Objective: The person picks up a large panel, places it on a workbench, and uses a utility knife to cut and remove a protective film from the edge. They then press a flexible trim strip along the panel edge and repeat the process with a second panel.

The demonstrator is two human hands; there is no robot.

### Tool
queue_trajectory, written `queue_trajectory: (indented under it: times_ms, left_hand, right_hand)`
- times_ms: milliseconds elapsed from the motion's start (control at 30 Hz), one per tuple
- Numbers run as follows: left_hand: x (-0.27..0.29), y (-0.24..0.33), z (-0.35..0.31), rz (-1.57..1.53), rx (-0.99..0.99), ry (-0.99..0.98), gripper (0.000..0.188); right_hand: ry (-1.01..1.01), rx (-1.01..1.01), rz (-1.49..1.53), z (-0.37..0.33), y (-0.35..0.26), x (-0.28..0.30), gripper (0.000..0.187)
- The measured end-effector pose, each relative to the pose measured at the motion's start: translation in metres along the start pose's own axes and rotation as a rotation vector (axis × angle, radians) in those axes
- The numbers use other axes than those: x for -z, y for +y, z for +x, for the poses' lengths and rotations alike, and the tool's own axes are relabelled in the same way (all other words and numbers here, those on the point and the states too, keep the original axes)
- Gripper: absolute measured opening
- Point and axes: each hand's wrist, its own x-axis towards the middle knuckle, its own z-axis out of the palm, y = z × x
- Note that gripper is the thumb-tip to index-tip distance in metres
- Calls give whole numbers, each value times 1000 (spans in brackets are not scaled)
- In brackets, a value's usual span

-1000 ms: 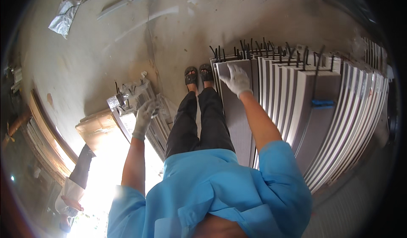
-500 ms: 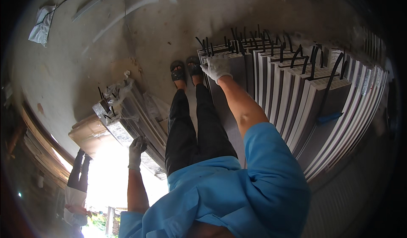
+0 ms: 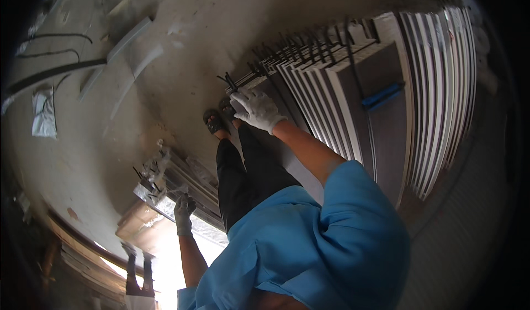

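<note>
My right hand (image 3: 257, 110), in a pale work glove, lies on the upper end of a grey panel (image 3: 276, 144) at the near end of a row. Its fingers are stretched out and apart, close to black strap ends (image 3: 227, 80) that stick up. My left hand (image 3: 184, 215), in a glove with dark finger parts, is beside a plastic-wrapped stack of long panels (image 3: 190, 177). Its fingers look curled in; anything inside them is hidden.
More panels (image 3: 326, 97) with black straps stand upright to my right, one with a blue strip (image 3: 383, 96). Pale panels (image 3: 441, 89) stand beyond. Long grey strips (image 3: 130, 39) and a silvery bag (image 3: 44, 113) lie on the floor. Another person's legs (image 3: 141, 268) show lower left.
My view has turned, so the floor strips and bag sit lower and the other person is partly cut off. My right hand still rests on the panel end, now nearer the strap ends.
</note>
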Motion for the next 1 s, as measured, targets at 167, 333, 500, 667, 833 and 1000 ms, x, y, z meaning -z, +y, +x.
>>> queue_trajectory:
  times_ms: [167,333,500,667,833,1000]
  left_hand:
    - [-9,75,-10,137,-119,-28,41]
    - [-28,157,-14,239,-227,-26,41]
    - [-33,221,-13,209,-337,-92,34]
    - [-9,272,13,175,-351,-81,33]
    - [31,337,33,273,-451,-96,37]
    - [47,432,47,183,-582,-228,40]
  right_hand:
    - [599,24,111,-88,-7,152,28]
    - [757,-925,152,-157,43,242,59]
    - [505,-1108,165,-165,76,250,59]
    - [535,-1267,158,-136,89,237,57]
    - [1065,-880,598,-69,69,241,53]
    - [804,-466,1481,59,-37,236,37]
